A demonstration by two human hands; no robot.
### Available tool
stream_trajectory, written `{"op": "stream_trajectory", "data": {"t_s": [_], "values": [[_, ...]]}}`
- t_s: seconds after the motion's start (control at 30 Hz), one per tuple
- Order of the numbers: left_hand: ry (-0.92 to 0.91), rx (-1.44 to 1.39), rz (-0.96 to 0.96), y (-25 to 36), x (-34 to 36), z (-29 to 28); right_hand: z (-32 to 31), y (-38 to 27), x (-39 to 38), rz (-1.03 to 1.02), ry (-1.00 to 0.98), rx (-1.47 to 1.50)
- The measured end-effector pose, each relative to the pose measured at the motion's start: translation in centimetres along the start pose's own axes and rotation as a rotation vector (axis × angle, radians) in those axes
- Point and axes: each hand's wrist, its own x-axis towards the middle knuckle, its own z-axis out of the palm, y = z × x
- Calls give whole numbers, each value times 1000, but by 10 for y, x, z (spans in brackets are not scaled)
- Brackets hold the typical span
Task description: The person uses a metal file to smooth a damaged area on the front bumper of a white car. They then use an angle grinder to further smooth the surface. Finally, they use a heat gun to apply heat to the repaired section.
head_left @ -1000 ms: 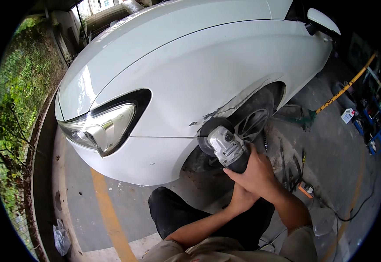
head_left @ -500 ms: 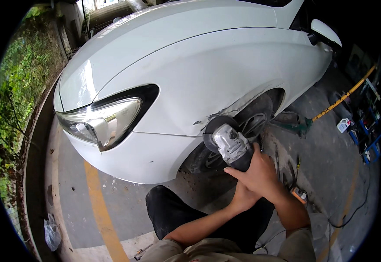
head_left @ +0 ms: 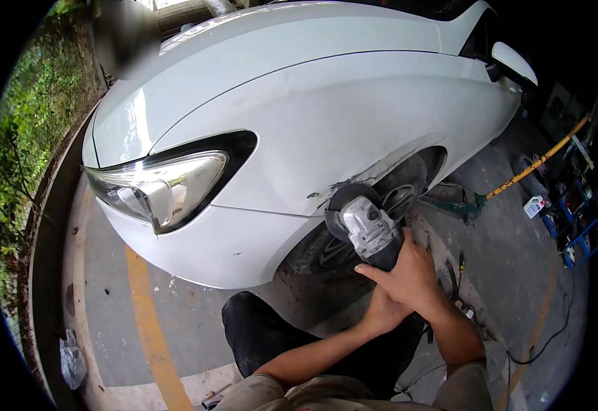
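Note:
An angle grinder point(head_left: 369, 231) with a worn silver head and a black body is held up in front of me. My right hand point(head_left: 414, 274) wraps around its body, thumb pointing forward. Just below, my left hand point(head_left: 383, 312) is closed at the grinder's rear end, its fingers mostly hidden by the right. The dark round disc point(head_left: 348, 198) sits at the front wheel arch of a white car point(head_left: 299, 130); whether it touches the panel I cannot tell. Dark scraped paint point(head_left: 374, 171) runs along the arch edge, above the wheel point(head_left: 400, 196).
A green floor jack point(head_left: 460, 204) with a yellow handle point(head_left: 539, 161) stands beyond the wheel. Further right are a white bottle point(head_left: 534, 206) and a blue tool rack point(head_left: 576, 233). A black cable point(head_left: 552, 339) crosses the floor. A plastic bag point(head_left: 72, 362) lies by the left kerb.
The grinder appears slightly lower and further right in the picture, with both hands still on it. The view has shifted a little. A blurred grey shape has appeared at the upper left.

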Motion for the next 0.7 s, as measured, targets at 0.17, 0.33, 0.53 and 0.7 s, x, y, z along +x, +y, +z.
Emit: {"op": "stream_trajectory", "data": {"t_s": [0.17,0.33,0.53,0.7], "values": [[15,0,36,-2,4,1,-2,-3,2,48,-13,0],[10,32,-16,6,-1,1,2,6,-1,-2,-17,45],[61,125,-11,4,-12,-10,19,5,-7,-50,-63,127],[46,75,22,-7,-18,-16,19,-4,-6,-22,-85,76]]}}
